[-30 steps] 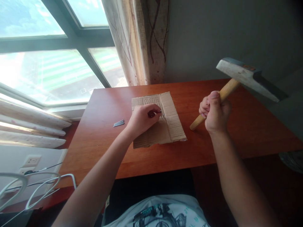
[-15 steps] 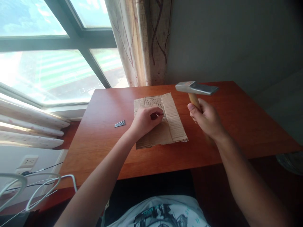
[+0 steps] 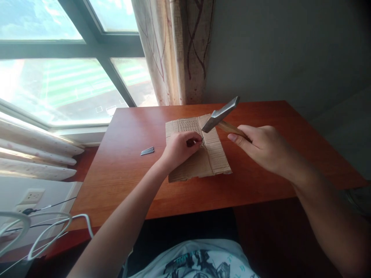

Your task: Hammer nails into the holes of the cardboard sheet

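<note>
A flat piece of cardboard (image 3: 213, 156) with a patch of small holes lies on the reddish wooden table (image 3: 261, 181). My left hand (image 3: 179, 148) rests on the cardboard, fingers pinched on a nail that stands near the holes. My right hand (image 3: 262, 146) grips the wooden handle of a hammer (image 3: 220, 115). Its grey steel head hangs just right of and above my left fingertips.
A small bundle of nails (image 3: 147, 151) lies on the table to the left. A window and a patterned curtain (image 3: 179, 50) stand behind the table. White cables (image 3: 46, 231) and a wall socket (image 3: 31, 196) are at lower left.
The hammer has swung down from high on the right to just above the nail. My right hand moved left and lower. The left hand kept its pinch in place.
</note>
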`<state>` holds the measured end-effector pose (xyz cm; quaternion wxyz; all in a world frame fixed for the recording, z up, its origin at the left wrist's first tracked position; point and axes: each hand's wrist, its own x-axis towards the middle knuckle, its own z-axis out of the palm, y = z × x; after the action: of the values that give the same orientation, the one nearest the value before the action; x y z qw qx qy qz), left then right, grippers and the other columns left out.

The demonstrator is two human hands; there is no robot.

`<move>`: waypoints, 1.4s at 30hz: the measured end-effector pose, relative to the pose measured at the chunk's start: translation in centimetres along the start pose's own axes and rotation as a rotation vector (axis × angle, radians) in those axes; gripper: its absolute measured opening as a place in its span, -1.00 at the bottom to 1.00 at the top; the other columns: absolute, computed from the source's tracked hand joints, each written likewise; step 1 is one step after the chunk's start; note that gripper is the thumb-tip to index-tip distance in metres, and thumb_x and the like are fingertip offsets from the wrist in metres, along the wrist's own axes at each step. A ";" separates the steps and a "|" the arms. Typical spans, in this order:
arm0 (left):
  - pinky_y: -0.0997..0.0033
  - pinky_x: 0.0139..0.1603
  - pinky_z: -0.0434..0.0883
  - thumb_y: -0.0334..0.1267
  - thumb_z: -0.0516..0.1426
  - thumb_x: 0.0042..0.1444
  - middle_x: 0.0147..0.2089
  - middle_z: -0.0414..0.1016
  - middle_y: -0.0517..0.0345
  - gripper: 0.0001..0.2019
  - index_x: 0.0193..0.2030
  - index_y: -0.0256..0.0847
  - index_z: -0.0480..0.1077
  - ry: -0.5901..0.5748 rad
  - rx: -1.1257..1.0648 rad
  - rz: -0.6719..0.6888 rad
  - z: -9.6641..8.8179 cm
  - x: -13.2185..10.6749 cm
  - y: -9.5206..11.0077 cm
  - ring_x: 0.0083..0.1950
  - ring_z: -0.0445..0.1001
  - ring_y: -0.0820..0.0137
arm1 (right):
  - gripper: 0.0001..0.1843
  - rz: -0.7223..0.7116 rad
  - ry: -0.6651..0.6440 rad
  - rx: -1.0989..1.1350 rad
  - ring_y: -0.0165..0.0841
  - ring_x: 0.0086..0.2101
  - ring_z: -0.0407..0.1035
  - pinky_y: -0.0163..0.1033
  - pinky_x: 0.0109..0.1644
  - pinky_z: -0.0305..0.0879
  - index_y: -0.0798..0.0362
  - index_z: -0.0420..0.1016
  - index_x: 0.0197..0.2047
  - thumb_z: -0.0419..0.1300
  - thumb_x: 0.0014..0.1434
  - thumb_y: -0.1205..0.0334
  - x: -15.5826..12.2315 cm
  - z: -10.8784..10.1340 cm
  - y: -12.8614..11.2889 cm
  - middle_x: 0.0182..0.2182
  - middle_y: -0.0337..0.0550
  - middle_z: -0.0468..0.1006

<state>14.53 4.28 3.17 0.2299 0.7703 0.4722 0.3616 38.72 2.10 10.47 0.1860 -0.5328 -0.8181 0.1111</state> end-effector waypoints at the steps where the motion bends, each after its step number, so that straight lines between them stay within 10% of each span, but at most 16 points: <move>1: 0.53 -0.35 0.36 -0.36 0.19 0.09 -0.41 0.58 0.25 -0.92 -0.34 -0.19 0.54 0.000 0.004 0.000 0.0 0.0 0.0 -0.44 0.43 0.52 | -0.49 -0.005 -0.019 -0.005 -0.44 -0.64 0.06 -0.22 -0.48 -0.17 0.01 0.09 -0.53 0.04 0.33 -0.13 0.0 0.1 -0.1 -0.69 -0.31 0.20; 42: 0.49 -0.38 0.30 -0.37 0.17 0.08 -0.40 0.56 0.21 -0.91 -0.35 -0.20 0.53 -0.094 0.068 -0.013 0.1 0.2 -0.3 -0.41 0.42 0.46 | -0.51 0.042 -0.146 -0.035 -0.39 -0.60 0.15 -0.22 -0.46 -0.12 -0.01 0.16 -0.51 0.00 0.33 -0.15 -0.1 0.6 -0.6 -0.65 -0.28 0.31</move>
<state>14.48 4.62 2.96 0.2276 0.7907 0.4781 0.3073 38.01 1.74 10.17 0.1141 -0.5434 -0.8200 0.1392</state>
